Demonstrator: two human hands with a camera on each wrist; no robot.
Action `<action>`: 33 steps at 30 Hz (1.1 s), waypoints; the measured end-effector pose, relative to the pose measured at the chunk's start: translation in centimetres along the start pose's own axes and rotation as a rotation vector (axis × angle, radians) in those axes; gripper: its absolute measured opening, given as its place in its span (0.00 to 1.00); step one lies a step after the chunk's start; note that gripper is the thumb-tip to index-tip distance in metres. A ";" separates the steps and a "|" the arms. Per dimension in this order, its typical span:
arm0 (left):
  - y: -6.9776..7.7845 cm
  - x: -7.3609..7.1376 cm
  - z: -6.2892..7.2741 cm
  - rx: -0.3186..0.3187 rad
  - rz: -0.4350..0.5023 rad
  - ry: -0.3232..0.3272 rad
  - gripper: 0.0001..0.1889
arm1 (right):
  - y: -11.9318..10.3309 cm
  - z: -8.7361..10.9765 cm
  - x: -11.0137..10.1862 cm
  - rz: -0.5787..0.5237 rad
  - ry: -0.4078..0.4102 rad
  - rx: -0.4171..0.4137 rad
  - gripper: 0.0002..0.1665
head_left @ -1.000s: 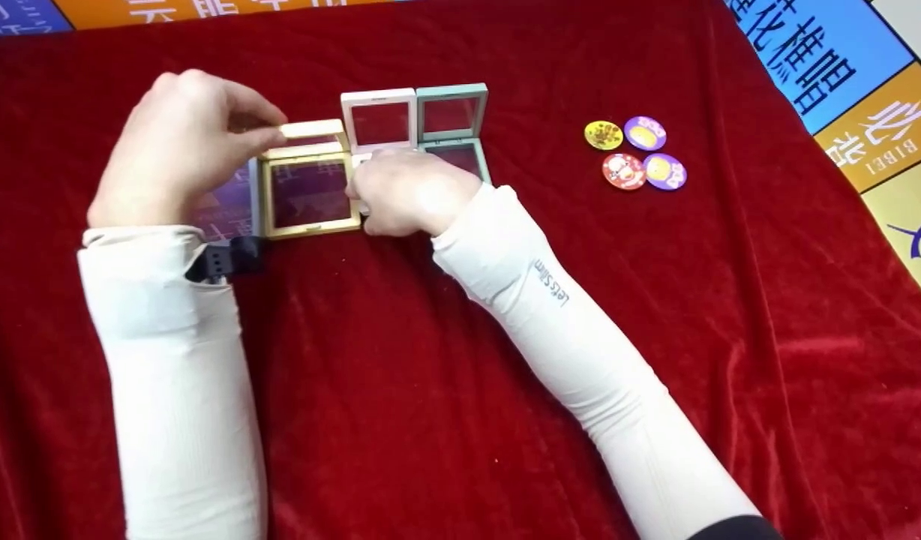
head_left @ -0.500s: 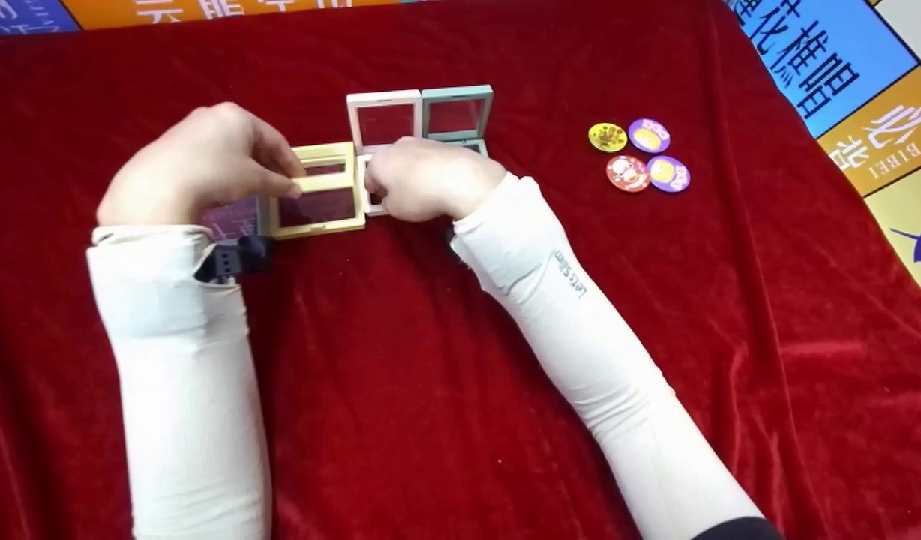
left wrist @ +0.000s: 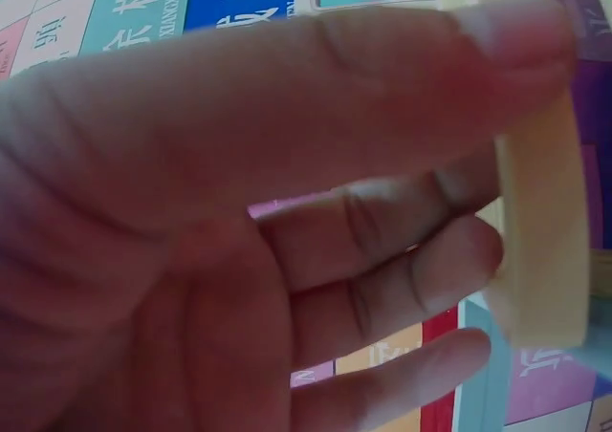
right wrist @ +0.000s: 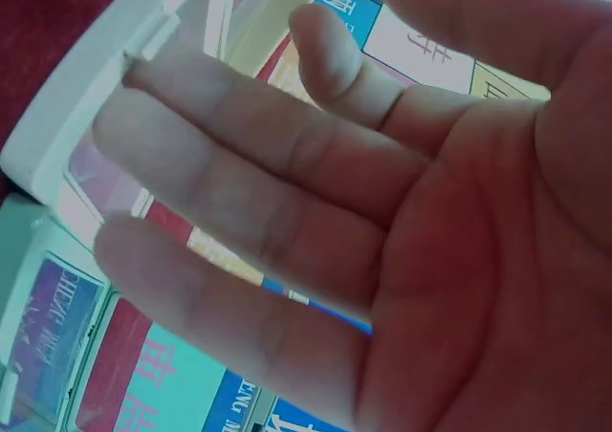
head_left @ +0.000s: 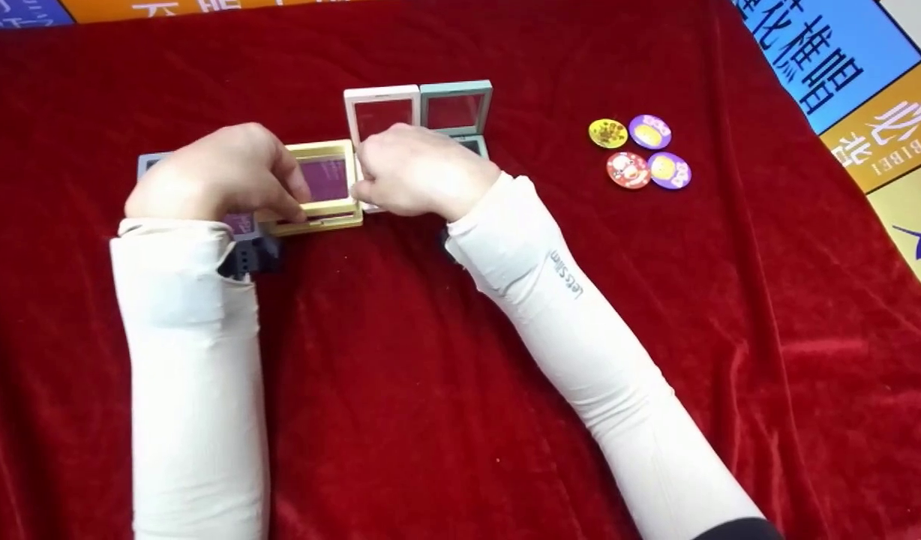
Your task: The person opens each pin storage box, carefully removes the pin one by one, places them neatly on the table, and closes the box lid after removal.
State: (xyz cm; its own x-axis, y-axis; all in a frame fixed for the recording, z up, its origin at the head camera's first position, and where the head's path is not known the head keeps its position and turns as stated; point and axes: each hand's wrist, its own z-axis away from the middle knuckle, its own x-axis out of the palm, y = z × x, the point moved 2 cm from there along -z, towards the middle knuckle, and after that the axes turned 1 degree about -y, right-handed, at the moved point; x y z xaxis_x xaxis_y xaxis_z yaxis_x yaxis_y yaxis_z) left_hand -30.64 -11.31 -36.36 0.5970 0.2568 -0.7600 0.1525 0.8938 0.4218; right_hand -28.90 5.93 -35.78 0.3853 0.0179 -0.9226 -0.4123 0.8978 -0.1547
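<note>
My left hand (head_left: pixel 224 169) pinches the lid of a yellow hinged display frame (head_left: pixel 331 204) between thumb and fingers. This lid stands tilted just above its base; in the left wrist view the thumb overlaps the yellow rim (left wrist: pixel 543 250). Bent over a white hinged frame (head_left: pixel 382 94) is my right hand (head_left: pixel 427 169), covering much of its base. In the right wrist view its fingers (right wrist: pixel 258 203) are loosely extended, the tips at the white frame's hinge side (right wrist: pixel 57 131). That white lid stands upright, beside the raised lid of a green frame (head_left: pixel 454 88).
A grey-blue frame (head_left: pixel 151 159) lies at the left, mostly behind my left hand. Several round badges (head_left: pixel 628 170) lie to the right on the red velvet cloth (head_left: pixel 460 360). Printed colourful panels (head_left: pixel 820 60) border the cloth at the back and right.
My left hand has swung the yellow lid down toward me, from raised to nearly level over its base. My right hand stays around the white frame, with only a slight shift.
</note>
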 end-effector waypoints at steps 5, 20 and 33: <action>0.0 0.6 -0.3 0.002 -0.007 0.003 0.11 | -0.5 -0.7 0.7 0.068 -0.063 0.041 0.18; 0.5 0.9 -0.9 0.024 -0.039 -0.010 0.11 | -0.7 -1.2 1.4 0.126 -0.074 0.066 0.21; 0.6 1.0 -0.9 0.014 -0.038 -0.006 0.08 | -0.4 -1.1 1.0 0.108 -0.079 0.063 0.18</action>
State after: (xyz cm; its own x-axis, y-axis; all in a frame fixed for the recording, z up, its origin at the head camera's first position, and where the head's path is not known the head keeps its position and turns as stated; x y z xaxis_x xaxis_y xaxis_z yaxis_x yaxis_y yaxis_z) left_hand -30.65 -10.16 -37.28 0.5950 0.2208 -0.7728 0.1857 0.8978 0.3995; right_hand -29.27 5.08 -36.99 0.4065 0.1486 -0.9015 -0.4035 0.9145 -0.0312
